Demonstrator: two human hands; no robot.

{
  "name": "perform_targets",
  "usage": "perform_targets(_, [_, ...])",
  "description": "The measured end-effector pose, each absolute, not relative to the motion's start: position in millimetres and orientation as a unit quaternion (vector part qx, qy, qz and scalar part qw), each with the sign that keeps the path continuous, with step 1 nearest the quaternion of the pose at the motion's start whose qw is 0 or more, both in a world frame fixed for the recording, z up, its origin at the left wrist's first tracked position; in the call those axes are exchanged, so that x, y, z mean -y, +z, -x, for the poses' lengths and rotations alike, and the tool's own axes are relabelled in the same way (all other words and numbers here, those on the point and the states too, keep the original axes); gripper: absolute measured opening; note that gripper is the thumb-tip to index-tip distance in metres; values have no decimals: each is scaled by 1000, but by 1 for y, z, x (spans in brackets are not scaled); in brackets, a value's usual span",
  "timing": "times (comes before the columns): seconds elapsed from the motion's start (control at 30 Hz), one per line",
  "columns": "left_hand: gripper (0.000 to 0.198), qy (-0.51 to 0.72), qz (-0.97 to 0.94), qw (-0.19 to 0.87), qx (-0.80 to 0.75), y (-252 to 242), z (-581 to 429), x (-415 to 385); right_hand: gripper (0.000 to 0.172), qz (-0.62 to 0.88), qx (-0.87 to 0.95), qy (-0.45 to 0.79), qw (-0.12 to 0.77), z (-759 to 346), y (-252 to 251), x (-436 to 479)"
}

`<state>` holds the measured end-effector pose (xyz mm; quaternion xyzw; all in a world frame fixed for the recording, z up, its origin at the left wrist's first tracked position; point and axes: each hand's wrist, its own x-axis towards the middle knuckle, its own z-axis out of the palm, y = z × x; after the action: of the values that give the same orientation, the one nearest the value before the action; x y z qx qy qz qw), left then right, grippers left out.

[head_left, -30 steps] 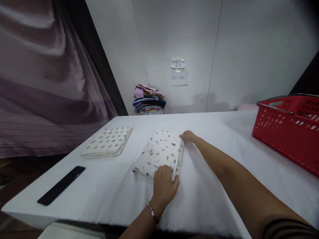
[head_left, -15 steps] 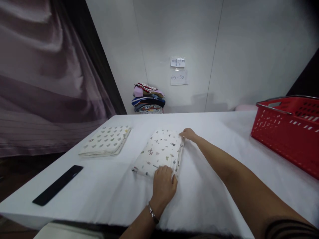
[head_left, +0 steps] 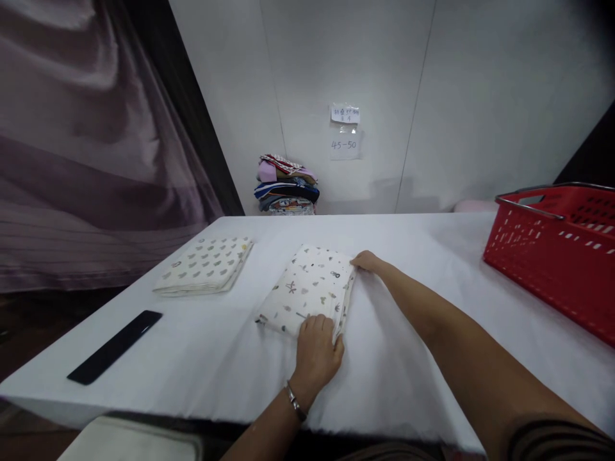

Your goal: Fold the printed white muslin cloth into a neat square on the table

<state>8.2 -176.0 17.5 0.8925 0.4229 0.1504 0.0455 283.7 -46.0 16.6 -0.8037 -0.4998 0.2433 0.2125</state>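
A folded white cloth (head_left: pixel 307 282) with small printed motifs lies flat in the middle of the table. My left hand (head_left: pixel 318 351) grips its near right corner, fingers over the top and thumb at the side. At the far right corner my right hand (head_left: pixel 368 260) pinches the folded edge between thumb and fingers. Loose layers show along the right side, between the two hands. To the left rests a second folded cloth (head_left: pixel 206 266), printed with rows of grey-green shapes.
A flat black object (head_left: pixel 115 347) lies at the table's left front. On the right stands a red plastic basket (head_left: pixel 552 250) with a metal handle. Behind the white table (head_left: pixel 202 358) is a stack of folded fabrics (head_left: pixel 287 189) by the wall, below two paper signs (head_left: pixel 345 146).
The view has tilted slightly. Both hands stay on the same corners of the cloth, and the right one sits a little further out to the right with the edge.
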Motion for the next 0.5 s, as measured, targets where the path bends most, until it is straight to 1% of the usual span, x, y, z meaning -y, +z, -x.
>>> perform_targets(0.07, [9, 145, -896, 47, -418, 18, -6, 176, 20, 804, 506, 238, 203, -284, 16, 45])
perform_targets(0.17, [8, 142, -899, 49, -412, 18, -4, 175, 19, 803, 517, 221, 199, -284, 13, 43])
perform_targets(0.3, [8, 141, -894, 59, -420, 17, -3, 173, 26, 806, 526, 180, 204, -284, 12, 47])
perform_targets(0.4, [10, 141, -890, 62, -430, 19, -4, 173, 32, 796, 543, 130, 234, -283, 13, 57])
perform_targets(0.5, [22, 134, -880, 79, -448, 25, -8, 168, 26, 761, 582, 84, 274, -279, 11, 73])
